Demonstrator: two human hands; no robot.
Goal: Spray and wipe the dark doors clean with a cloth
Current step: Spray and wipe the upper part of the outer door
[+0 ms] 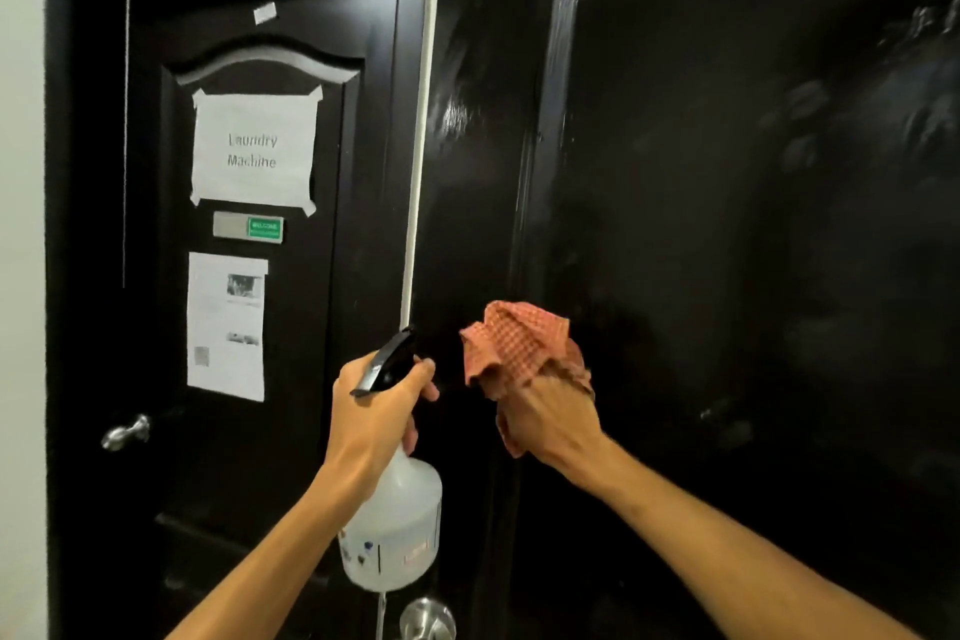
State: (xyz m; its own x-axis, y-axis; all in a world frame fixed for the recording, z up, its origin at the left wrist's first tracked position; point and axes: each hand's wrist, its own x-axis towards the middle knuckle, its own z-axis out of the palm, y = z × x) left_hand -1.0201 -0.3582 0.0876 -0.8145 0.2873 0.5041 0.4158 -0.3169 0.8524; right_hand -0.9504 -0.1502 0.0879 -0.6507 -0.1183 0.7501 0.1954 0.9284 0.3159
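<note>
Two dark doors fill the view: a near door (727, 198) on the right with wet streaks on its panel, and a farther door (343, 276) on the left. My left hand (371, 418) grips a clear spray bottle (392, 530) with a black trigger head, its nozzle aimed at the near door's left stile. My right hand (550, 418) holds a bunched red checked cloth (514, 346) against the near door at mid height, just right of the nozzle.
The left door carries a taped "Laundry Machine" sign (253, 148), a small welcome plate (248, 226), a printed notice (226, 325) and a silver knob (127, 431). Another silver knob (427, 618) sits low on the near door. A white wall (21, 224) borders the left.
</note>
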